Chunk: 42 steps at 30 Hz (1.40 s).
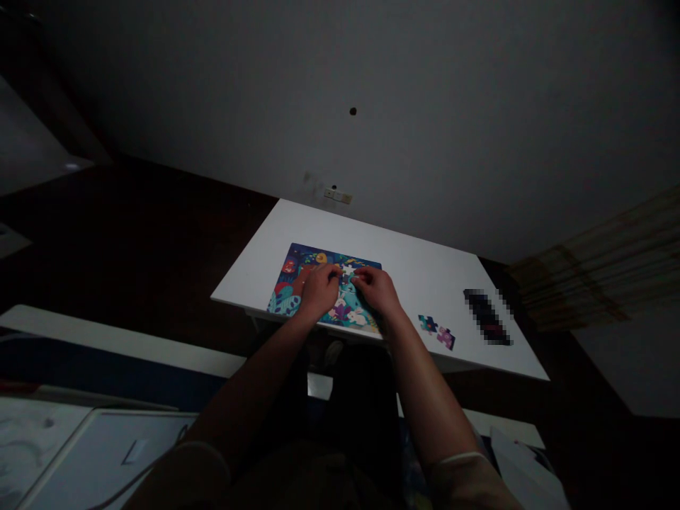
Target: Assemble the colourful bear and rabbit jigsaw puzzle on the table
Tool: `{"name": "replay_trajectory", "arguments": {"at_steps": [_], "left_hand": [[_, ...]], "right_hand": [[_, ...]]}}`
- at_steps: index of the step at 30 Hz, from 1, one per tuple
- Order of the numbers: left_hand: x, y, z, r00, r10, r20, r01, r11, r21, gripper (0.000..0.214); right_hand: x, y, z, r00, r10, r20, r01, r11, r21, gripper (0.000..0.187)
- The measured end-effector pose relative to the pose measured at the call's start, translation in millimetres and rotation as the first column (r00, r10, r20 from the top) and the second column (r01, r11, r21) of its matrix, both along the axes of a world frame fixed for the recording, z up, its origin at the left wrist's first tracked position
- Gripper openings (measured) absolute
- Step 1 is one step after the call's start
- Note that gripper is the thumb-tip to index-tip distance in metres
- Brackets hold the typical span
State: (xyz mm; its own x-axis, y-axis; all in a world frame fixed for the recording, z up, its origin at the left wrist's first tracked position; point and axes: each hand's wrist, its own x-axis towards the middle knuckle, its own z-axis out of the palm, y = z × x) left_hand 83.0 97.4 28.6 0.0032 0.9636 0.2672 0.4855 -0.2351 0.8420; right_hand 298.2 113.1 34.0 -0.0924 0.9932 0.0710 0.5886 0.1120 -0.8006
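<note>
A colourful jigsaw puzzle (297, 273) lies on a small white table (414, 265). Both my hands rest on its middle. My left hand (317, 289) has its fingers curled, fingertips pressing on the puzzle near a pale gap. My right hand (376, 289) mirrors it, fingers bent and pinched at the same spot. Whether a piece is under the fingertips is too small to see. Two loose puzzle pieces, one teal (427, 324) and one purple (446, 338), lie on the table to the right of my right wrist.
A dark flat blurred object (487, 316) lies near the table's right end. The room is dim, with a grey wall (372, 85) behind and dark floor around. White furniture (79, 439) sits at lower left. Striped fabric (600, 276) hangs at the right.
</note>
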Motion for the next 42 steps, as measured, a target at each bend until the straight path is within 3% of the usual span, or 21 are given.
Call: {"name": "replay_trajectory", "arguments": {"at_steps": [3, 8, 14, 20, 24, 28, 32, 42], "left_hand": [[1, 1, -0.6, 1.000, 0.002, 0.004, -0.002, 1.000, -0.003, 0.034], [2, 2, -1.5, 1.000, 0.004, 0.005, -0.004, 1.000, -0.009, 0.035], [1, 1, -1.1, 1.000, 0.006, -0.005, -0.006, 1.000, -0.013, 0.035], [2, 0, 1.8, 1.000, -0.008, -0.018, 0.007, 1.000, -0.023, 0.033], [3, 1, 1.9, 1.000, -0.018, -0.020, 0.018, 0.999, -0.034, 0.031], [3, 1, 1.7, 0.999, -0.027, -0.023, 0.026, 0.999, -0.043, 0.030], [2, 2, 2.3, 0.999, -0.030, -0.027, 0.029, 0.998, -0.048, 0.028], [1, 1, 4.5, 0.998, -0.001, -0.059, -0.002, 0.999, -0.044, 0.026]], "right_hand": [[-2, -3, 7.8, 0.993, -0.056, 0.105, 0.056, 0.998, 0.003, 0.013], [-4, -12, 10.5, 0.974, -0.013, 0.224, 0.009, 1.000, 0.018, 0.022], [-5, -17, 1.5, 0.970, -0.017, 0.242, -0.013, 0.992, 0.122, 0.017], [-5, -34, 6.4, 0.978, -0.021, 0.209, -0.014, 0.986, 0.163, 0.011], [41, -65, 12.6, 0.977, -0.137, 0.162, 0.101, 0.971, 0.215, 0.023], [121, -102, 19.1, 0.887, -0.320, 0.332, 0.268, 0.944, 0.194, 0.037], [177, -129, 22.1, 0.812, -0.289, 0.508, 0.292, 0.953, 0.076, 0.043], [189, -120, 11.5, 0.825, -0.219, 0.521, 0.228, 0.972, 0.049, 0.020]]}}
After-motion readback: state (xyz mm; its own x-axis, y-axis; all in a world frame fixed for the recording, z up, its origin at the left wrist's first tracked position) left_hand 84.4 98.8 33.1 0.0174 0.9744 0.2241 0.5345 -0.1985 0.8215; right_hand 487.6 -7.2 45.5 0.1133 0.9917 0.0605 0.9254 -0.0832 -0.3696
